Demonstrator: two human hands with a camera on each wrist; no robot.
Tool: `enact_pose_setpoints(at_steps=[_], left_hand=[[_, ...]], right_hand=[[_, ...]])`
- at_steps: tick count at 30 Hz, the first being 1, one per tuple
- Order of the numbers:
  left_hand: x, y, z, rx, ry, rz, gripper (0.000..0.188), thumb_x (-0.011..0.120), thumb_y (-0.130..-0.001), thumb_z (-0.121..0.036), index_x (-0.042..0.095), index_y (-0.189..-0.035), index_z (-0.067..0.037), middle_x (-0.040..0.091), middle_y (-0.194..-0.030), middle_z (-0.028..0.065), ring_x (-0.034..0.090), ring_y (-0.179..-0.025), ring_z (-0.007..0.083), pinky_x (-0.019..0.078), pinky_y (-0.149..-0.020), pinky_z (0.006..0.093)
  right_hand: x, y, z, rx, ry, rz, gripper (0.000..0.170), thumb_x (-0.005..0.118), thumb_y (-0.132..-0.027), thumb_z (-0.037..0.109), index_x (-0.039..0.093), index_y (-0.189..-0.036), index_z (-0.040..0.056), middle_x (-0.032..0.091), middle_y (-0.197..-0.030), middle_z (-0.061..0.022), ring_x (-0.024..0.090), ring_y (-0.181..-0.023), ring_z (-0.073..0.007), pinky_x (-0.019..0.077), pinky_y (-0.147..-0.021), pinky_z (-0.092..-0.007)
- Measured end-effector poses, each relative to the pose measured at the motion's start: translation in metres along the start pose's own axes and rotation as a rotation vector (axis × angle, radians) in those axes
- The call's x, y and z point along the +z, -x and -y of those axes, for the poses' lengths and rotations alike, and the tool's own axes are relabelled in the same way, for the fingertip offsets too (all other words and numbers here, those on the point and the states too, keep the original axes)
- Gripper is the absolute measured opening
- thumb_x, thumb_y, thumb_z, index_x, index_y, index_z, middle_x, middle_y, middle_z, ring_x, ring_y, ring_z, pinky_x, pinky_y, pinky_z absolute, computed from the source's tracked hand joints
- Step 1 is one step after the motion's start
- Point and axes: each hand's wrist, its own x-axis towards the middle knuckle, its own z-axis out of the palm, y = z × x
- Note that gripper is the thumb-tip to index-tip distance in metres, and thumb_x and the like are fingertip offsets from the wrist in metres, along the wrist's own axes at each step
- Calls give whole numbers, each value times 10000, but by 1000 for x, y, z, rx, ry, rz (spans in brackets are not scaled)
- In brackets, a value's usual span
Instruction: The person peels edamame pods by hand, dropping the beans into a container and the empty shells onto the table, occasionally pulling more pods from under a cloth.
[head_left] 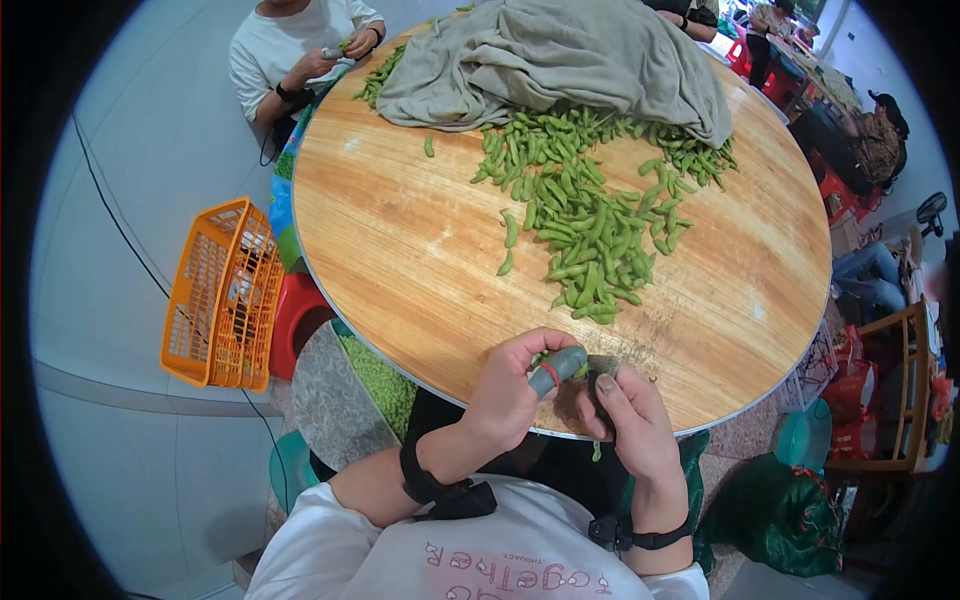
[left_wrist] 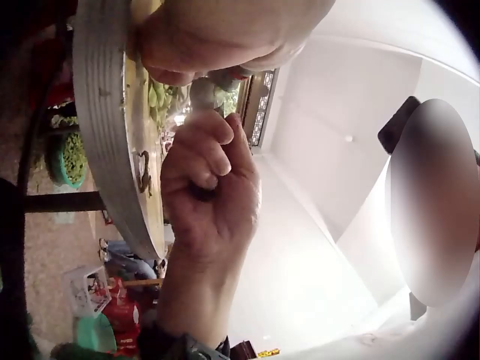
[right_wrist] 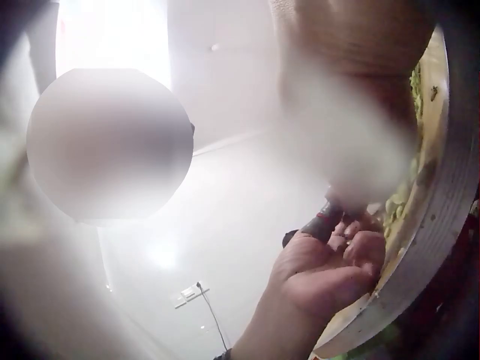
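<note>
At the table's near edge, the two hands work close together. My left hand (head_left: 505,395) pinches a green edamame pod (head_left: 541,358) between its fingers and a thumb wearing a grey thumb cover (head_left: 560,371) with a red band. Curled fingers of my right hand (head_left: 640,418) hold a black-handled tool (head_left: 601,392), whose grey end lies beside the covered thumb; its kind cannot be told. In the left wrist view the right hand (left_wrist: 210,195) shows its bent fingers. The right wrist view has the left hand (right_wrist: 326,274) with its covered thumb raised.
Loose edamame pods (head_left: 590,230) spread over the round wooden table (head_left: 400,260), partly beneath a grey cloth (head_left: 560,60). Orange baskets (head_left: 215,300) sit left, near a red stool (head_left: 298,318). Shelled green beans (head_left: 378,385) lie below the table's left edge. Another person (head_left: 295,60) works across.
</note>
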Motion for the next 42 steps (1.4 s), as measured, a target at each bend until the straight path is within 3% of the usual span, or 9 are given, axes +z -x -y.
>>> enact_pose_setpoints(at_steps=[7, 15, 18, 20, 29, 32, 35, 39, 42], left_hand=[[4, 3, 2, 93, -167, -22, 136, 559, -812, -29, 537, -946, -19, 529, -842, -1, 442, -681, 23, 335, -553, 152], [-14, -1, -8, -66, 124, 429, 143, 601, -794, -53, 534, -918, -31, 501, -819, -19, 481, -730, 39, 381, -621, 156], [-5, 1, -4, 83, -165, 209, 146, 604, -797, -45, 533, -923, -30, 501, -831, -16, 490, -747, 42, 404, -636, 166], [-7, -1, 2, 107, -241, 162, 153, 602, -799, -37, 533, -935, -27, 509, -856, -9, 497, -767, 44, 414, -642, 169], [-13, -9, -2, 416, -740, 120, 193, 535, -805, 37, 568, -987, -17, 550, -910, 11, 519, -791, 51, 422, -636, 179], [-15, -8, -7, 413, -725, 101, 224, 498, -792, 73, 581, -979, -19, 559, -863, 15, 529, -788, 68, 427, -648, 188], [-17, -4, -8, 324, -723, 99, 262, 476, -776, 97, 588, -982, -20, 558, -836, 20, 531, -795, 77, 434, -659, 199], [-14, -1, -13, 348, -962, 300, 321, 451, -789, 92, 581, -1061, -19, 562, -857, 15, 504, -755, 54, 416, -655, 197], [-16, 0, -4, 270, -692, 227, 290, 496, -832, 10, 554, -1116, 4, 581, -921, 28, 471, -707, 44, 373, -622, 180]], right_hand=[[-1, -1, -3, 3, -48, 35, 231, 405, -946, 143, 489, -754, 45, 430, -566, 36, 340, -480, -32, 266, -439, -189], [3, 5, 9, 251, -533, 94, 172, 447, -931, 131, 516, -804, 40, 471, -600, 27, 347, -469, -16, 214, -396, -165], [4, 0, -7, 76, -278, -5, 100, 509, -890, 82, 545, -830, 11, 509, -614, 4, 398, -476, -48, 269, -411, -188], [11, -2, -8, -471, 631, -283, 55, 561, -843, 41, 560, -841, -14, 516, -615, -10, 441, -500, -79, 331, -443, -221], [4, -10, -1, 34, -73, -171, 161, 554, -862, 139, 564, -800, -9, 479, -569, -25, 447, -507, -83, 360, -458, -242], [-15, -29, 5, -380, 783, -416, 173, 592, -821, 155, 555, -869, -7, 551, -587, -156, 558, -511, -236, 431, -494, -340], [-26, -51, 14, -281, 1276, -644, 125, 583, -802, 125, 575, -833, 4, 583, -630, -186, 579, -564, -337, 442, -514, -394], [-28, -53, 9, -291, 1387, -567, 103, 579, -789, 111, 579, -833, 18, 575, -641, -204, 575, -622, -379, 442, -537, -441], [-32, -41, 2, -453, 1307, -505, 118, 583, -795, 113, 576, -870, 22, 574, -592, -138, 565, -504, -285, 424, -462, -368]])
